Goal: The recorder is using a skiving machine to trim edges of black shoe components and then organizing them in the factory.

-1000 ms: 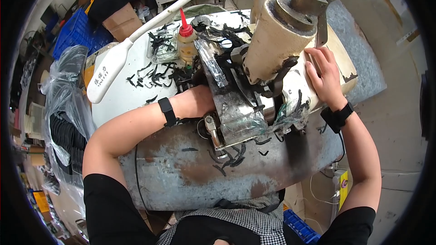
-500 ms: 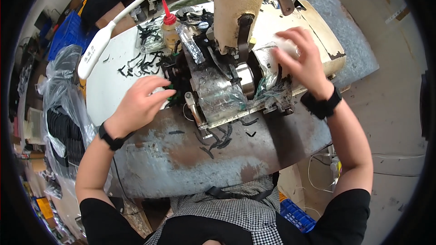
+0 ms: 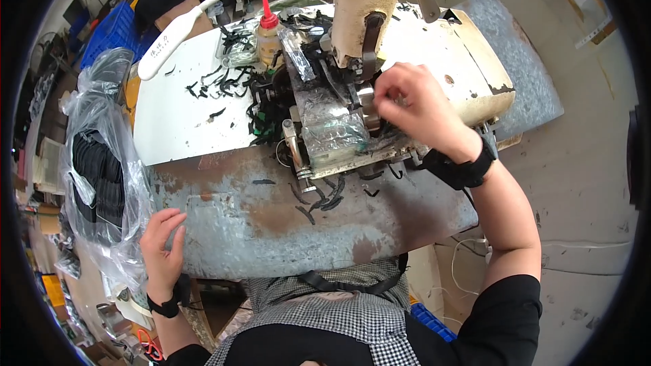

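A cream-coloured bench machine (image 3: pixel 366 10) with an upright round head stands at the back of the table. Its low metal plate (image 3: pixel 332 132) is covered with clear film. My right hand (image 3: pixel 417 105) is over the machine's right side, close to a shiny round metal wheel (image 3: pixel 368 106). Its fingers are curled in, and whatever they may hold is hidden. Out at the table's left front edge, my left hand (image 3: pixel 163 251) is open and holds nothing, fingers stretched with the thumb apart. Beside it is a clear plastic bag (image 3: pixel 139 193) with stacked black pieces (image 3: pixel 98 173) inside.
Black scraps (image 3: pixel 227 81) lie across the white board (image 3: pixel 163 129), and more curled strips (image 3: pixel 330 196) are in front of the machine. A bottle with a red nozzle (image 3: pixel 268 41) stands behind. A white lamp arm (image 3: pixel 169 39) reaches in from above left.
My left hand has moved from beside the machine down and left to the table's front edge. My right hand has shifted toward the metal wheel, its fingers curling in. The view has moved slightly.
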`<state>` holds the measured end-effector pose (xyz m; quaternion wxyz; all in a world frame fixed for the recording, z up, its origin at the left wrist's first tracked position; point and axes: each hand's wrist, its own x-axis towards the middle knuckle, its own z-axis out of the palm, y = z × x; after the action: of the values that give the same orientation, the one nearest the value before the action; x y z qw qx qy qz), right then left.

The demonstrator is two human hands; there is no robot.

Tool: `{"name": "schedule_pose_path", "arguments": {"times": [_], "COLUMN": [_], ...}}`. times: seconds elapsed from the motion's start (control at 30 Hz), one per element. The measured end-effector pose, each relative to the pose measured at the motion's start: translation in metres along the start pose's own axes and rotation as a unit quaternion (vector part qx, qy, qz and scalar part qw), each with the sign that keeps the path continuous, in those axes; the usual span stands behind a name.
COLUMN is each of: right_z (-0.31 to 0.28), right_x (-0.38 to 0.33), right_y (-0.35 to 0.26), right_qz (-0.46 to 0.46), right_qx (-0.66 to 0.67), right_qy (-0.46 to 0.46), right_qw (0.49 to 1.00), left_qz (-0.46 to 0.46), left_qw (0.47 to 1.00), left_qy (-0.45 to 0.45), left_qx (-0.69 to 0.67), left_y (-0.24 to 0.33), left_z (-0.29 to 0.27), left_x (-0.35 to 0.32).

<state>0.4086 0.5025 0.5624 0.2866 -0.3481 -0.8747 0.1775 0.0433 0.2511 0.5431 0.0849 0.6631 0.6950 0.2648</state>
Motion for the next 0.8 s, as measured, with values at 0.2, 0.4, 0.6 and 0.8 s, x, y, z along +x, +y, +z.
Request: {"name": "schedule_pose_path", "arguments": {"times": [0.2,0.4,0.6,0.8], "right_z": [-0.011,-0.011,-0.004,-0.009], "right_x": [0.015,0.031,0.054,0.051], "right_y": [0.006,0.034,0.032,0.040], "right_qz": [0.058,0.026,0.018,-0.096], "right_qx": [0.032,0.024,-0.038,-0.089], "right_qy": [-0.011,-0.096,-0.165,-0.109], "right_qw": [0.998,0.995,0.985,0.985], "left_qz": [-0.029,-0.023,-0.025,-0.015], "left_qw": [1.000,0.999,0.998,0.999], "left_qy": [-0.008,-0.029,-0.048,-0.046], "left_qx": [0.002,-0.012,-0.015,0.007], "left_y": [-0.013,-0.004,0.001,0.002], "left_z": [0.010,0.020,0.030,0.029], "left_x": [-0.016,-0.007,-0.007,-0.010]}}
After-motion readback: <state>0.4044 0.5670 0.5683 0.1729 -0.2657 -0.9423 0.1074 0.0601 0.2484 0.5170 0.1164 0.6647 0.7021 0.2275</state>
